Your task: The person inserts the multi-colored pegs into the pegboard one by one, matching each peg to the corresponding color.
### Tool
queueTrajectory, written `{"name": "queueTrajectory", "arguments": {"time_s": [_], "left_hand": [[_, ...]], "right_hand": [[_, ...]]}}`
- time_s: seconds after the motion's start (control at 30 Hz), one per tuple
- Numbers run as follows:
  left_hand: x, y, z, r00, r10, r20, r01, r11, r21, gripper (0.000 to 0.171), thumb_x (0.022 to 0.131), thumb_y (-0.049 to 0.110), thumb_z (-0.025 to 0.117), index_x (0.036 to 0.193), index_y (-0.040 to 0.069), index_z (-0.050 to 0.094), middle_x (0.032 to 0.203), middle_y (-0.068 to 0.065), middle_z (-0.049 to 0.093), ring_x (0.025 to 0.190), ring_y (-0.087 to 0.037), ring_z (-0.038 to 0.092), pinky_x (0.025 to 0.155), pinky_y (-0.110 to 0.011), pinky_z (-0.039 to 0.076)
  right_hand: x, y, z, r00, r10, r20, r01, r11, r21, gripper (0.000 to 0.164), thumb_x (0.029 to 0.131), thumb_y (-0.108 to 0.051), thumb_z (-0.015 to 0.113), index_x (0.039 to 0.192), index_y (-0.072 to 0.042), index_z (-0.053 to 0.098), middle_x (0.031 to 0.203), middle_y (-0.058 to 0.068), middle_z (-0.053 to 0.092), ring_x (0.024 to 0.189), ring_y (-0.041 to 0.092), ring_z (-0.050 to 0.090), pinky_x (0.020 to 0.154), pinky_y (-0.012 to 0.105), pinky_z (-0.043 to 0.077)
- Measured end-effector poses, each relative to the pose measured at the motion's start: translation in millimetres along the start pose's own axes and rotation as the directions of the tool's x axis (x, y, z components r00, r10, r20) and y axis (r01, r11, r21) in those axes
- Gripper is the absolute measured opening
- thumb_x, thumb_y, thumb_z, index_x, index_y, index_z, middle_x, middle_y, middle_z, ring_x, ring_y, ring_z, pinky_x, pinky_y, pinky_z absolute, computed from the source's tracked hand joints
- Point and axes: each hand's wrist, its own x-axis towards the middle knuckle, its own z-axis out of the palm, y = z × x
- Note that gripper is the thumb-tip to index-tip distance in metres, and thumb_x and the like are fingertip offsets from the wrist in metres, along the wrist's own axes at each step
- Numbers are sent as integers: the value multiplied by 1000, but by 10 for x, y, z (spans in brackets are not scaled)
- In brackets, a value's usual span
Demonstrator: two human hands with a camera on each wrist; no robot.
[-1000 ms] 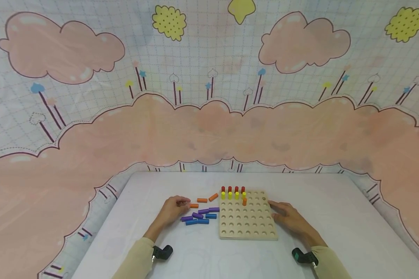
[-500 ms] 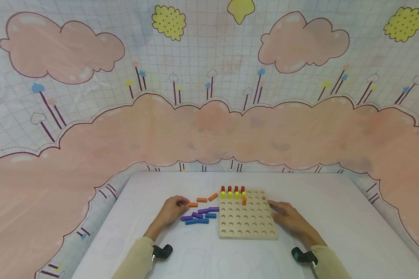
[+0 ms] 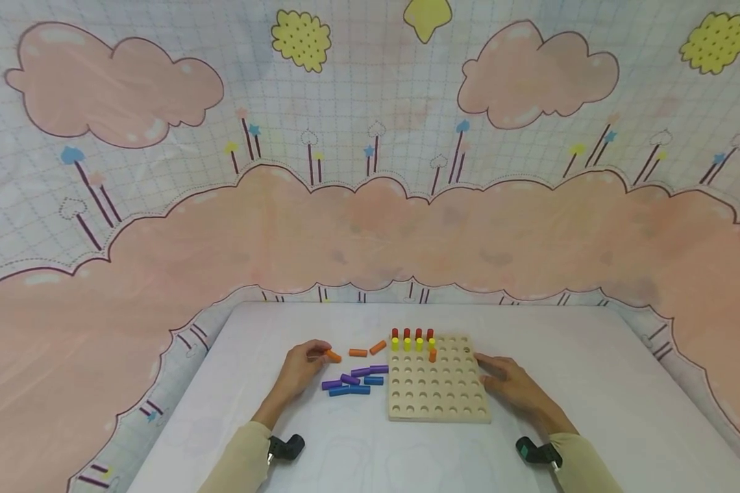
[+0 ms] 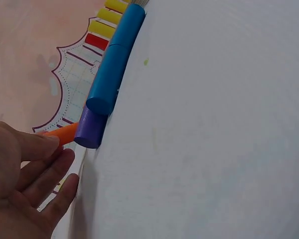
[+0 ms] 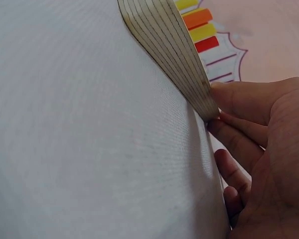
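Note:
My left hand [image 3: 302, 366] pinches an orange peg [image 3: 333, 356] between thumb and fingertips. In the left wrist view the peg's orange end [image 4: 67, 132] sticks out past the thumb, while the other fingers spread loosely below. The wooden pegboard [image 3: 413, 415] lies flat on the table. Red pegs [image 3: 418, 333] stand in its far row, yellow pegs [image 3: 419, 344] in the row before them, and one orange peg [image 3: 432, 355] in the third row. My right hand [image 3: 518, 390] touches the board's right edge, thumb and fingers against its side [image 5: 182, 59] in the right wrist view.
Two loose orange pegs [image 3: 358, 352] lie between the left hand and the board. Several purple pegs [image 3: 350, 378] and blue pegs [image 3: 360, 389] are scattered nearer, left of the board. A patterned cloth [image 3: 370, 233] hangs behind the white table [image 3: 561, 349].
My left hand has picked up the nearest orange peg, lifting it slightly and turning it so it slants. My right hand stays at the board's edge.

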Motion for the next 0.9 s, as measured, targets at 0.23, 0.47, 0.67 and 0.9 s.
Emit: {"name": "queueTrajectory", "arguments": {"time_s": [0.23, 0.47, 0.67, 0.9], "left_hand": [[8, 60, 23, 999, 19, -29, -21, 999, -49, 24, 92, 5, 66, 115, 7, 68, 112, -8, 71, 107, -24, 66, 94, -39, 55], [-30, 215, 57, 997, 62, -56, -65, 996, -59, 25, 92, 5, 65, 117, 10, 68, 110, -6, 71, 107, -23, 65, 94, -38, 55], [-56, 387, 98, 995, 80, -60, -84, 994, -70, 25, 92, 6, 66, 117, 10, 68, 111, -6, 71, 105, -23, 65, 92, -38, 56], [-85, 590, 169, 995, 91, -32, -94, 992, -87, 25, 93, 10, 66, 118, 13, 68, 113, -4, 69, 103, -21, 64, 91, -36, 56]], "right_hand": [[9, 31, 10, 999, -32, -15, 31, 999, -24, 54, 94, -27, 63, 144, -16, 50, 152, 22, 36, 144, 49, 24, 112, 72, 17], [5, 35, 8, 1000, -24, -7, 24, 999, -27, 53, 94, -27, 63, 144, -17, 50, 152, 21, 36, 144, 49, 23, 112, 72, 15], [5, 48, 11, 1000, -8, 0, 8, 1000, -29, 54, 93, -29, 63, 145, -20, 49, 153, 19, 36, 144, 49, 22, 112, 73, 14], [6, 46, 9, 1000, -23, -6, 23, 999, -26, 54, 94, -28, 63, 145, -19, 49, 153, 18, 37, 145, 48, 22, 113, 72, 14]]}}
